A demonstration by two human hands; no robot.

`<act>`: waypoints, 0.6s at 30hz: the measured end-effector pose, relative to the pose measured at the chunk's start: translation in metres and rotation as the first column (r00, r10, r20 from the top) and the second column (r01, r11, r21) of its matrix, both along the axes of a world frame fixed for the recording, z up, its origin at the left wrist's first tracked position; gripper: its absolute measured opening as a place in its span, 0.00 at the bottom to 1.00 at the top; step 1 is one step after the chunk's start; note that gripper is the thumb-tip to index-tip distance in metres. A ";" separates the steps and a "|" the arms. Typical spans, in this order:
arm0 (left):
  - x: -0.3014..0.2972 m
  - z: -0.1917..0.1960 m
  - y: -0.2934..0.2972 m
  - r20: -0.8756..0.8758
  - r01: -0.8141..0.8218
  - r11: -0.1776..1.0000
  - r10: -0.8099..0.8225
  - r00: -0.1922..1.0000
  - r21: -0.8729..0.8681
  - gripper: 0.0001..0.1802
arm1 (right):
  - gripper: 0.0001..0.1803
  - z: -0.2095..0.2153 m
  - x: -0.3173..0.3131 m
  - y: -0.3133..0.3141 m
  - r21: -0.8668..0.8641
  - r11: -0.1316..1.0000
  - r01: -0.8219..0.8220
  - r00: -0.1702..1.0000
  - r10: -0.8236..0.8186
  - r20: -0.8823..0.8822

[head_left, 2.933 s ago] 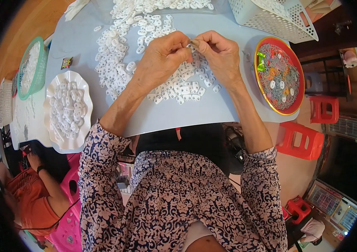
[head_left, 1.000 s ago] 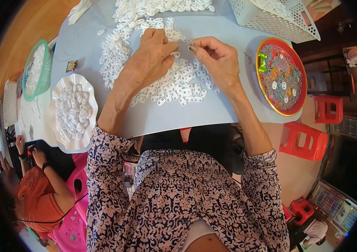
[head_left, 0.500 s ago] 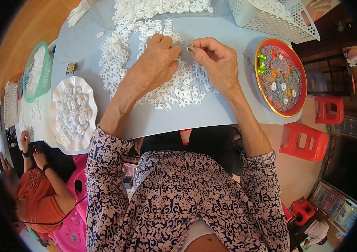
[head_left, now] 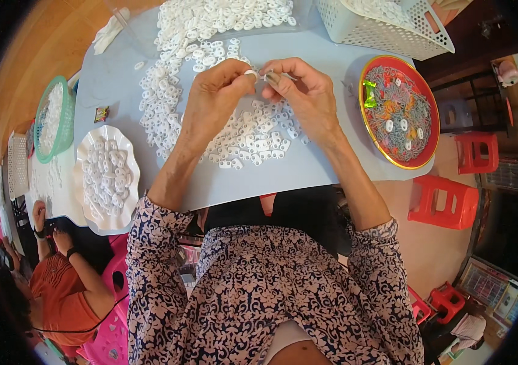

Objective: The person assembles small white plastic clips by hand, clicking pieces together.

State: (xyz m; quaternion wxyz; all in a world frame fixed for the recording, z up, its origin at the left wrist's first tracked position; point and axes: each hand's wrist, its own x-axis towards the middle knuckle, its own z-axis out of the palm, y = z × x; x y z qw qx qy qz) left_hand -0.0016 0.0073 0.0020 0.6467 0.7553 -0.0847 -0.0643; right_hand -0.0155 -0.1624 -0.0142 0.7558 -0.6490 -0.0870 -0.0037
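a person in a dark floral-patterned top works over a pale blue counter [head_left: 265, 176], both hands raised above a loose spread of white pieces [head_left: 260, 143]. at the centre, a single white piece [head_left: 250, 72] sits in the narrow pinch of the left hand [head_left: 213, 91], held between thumb and forefinger. it lies at that hand's right edge, facing the fingertips of the right hand [head_left: 308, 92], which stand just beside it; the left hand is the nearer, being the one that grips. the piece's long axis seems to run sideways, from one hand toward the other, though fingers cover part of it. the right hand is drawn narrow, thumb close to forefinger; whether it holds anything is too small to tell.

to the left, a scalloped white dish [head_left: 110, 222] carries more of the two-holed pieces. to the right, beyond the forearm, a red dish with a gold rim [head_left: 434, 118] holds slender grey bits [head_left: 387, 97] and a few white pieces. a perforated white basket [head_left: 356, 36] stands at the counter's far right; a co-worker in orange [head_left: 67, 292] sits at lower left.
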 end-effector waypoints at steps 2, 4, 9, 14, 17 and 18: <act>-0.005 0.004 -0.006 -0.023 -0.012 0.998 0.011 1.000 -0.058 0.09 | 0.08 0.000 0.000 0.002 0.134 0.989 -0.056 0.998 0.056 0.004; -0.005 0.004 -0.006 -0.048 -0.027 0.993 0.021 0.999 -0.116 0.11 | 0.08 0.000 0.002 0.002 0.163 0.986 -0.030 0.999 0.025 0.033; -0.004 0.006 -0.001 -0.041 0.058 0.996 -0.061 0.997 -0.072 0.13 | 0.11 -0.005 0.004 -0.001 0.224 0.975 -0.015 0.999 0.005 0.046; -0.002 0.003 0.000 -0.066 0.017 0.982 -0.031 0.997 -0.191 0.15 | 0.09 -0.003 0.000 0.000 0.019 1.000 0.000 0.996 -0.001 0.089; -0.002 0.001 -0.002 -0.092 -0.020 0.969 -0.003 0.996 -0.247 0.16 | 0.10 -0.001 -0.001 0.003 0.016 1.000 -0.010 0.996 0.008 0.089; -0.002 0.001 -0.002 -0.109 -0.036 0.962 0.006 0.994 -0.272 0.17 | 0.10 0.000 -0.001 0.004 0.016 1.000 -0.010 0.996 0.008 0.090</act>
